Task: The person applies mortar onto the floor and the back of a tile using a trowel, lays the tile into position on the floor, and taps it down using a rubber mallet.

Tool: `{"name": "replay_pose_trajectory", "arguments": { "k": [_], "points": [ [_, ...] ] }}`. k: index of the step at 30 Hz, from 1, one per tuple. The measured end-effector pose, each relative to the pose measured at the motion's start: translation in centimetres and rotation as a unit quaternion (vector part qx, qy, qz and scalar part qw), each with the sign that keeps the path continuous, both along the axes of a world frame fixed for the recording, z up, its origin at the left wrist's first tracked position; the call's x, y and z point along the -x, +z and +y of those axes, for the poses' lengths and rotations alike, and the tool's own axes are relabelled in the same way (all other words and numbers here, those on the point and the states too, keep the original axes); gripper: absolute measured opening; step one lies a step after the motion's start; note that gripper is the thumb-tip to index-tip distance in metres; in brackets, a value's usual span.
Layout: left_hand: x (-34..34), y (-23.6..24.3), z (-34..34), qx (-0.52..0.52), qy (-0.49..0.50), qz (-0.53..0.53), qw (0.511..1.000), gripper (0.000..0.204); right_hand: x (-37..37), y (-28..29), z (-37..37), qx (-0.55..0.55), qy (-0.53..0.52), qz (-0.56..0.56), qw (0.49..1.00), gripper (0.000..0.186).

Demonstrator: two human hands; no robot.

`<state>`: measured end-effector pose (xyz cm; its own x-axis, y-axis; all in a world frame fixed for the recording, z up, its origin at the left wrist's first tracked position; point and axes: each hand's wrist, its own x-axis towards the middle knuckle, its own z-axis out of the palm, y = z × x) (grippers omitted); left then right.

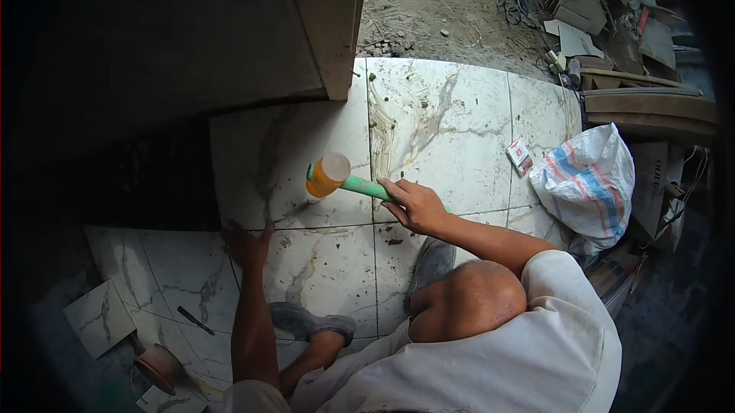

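Note:
My right hand (416, 205) is closed around the green handle of a rubber mallet (360, 186). The mallet's orange-yellow head with a pale striking face (334, 166) is above a white marble-patterned floor tile (298, 137), and its handle points to the left. My left hand (247, 246) has thumb and fingers apart and holds nothing. It rests at the near left corner of that tile, by the joint and the dark gap. Dirt and mortar smears mark the tiles around.
A tall wooden panel (325, 22) stands at the far left. Bare sandy ground (436, 0) lies beyond the tiles. To the right are a striped white sack (589, 183), a small red-and-white box (520, 157) and stacked boards (651, 111). A cut tile piece (99, 319) lies at lower left.

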<state>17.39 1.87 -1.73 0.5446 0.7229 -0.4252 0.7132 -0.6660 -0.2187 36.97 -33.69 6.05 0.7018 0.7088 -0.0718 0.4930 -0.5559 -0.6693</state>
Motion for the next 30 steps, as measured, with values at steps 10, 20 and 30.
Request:
{"name": "replay_pose_trajectory", "arguments": {
  "k": [10,20,30],
  "points": [
    [-1.1,0.2,-0.1,0.026,0.009,0.05,0.998,0.12,1.5,-2.7,-0.6,0.137,0.153,0.02,0.978,0.062],
    [-1.4,0.2,-0.2,0.044,0.009,0.064,0.997,0.121,-1.7,-3.7,-11.4,0.13,-0.038,0.045,0.99,0.037],
    [-1.0,-0.5,0.8,0.042,0.006,0.065,0.997,0.121,-24.8,-5.4,1.5,-0.012,-0.082,-0.084,0.993,0.034]
  ]
}}
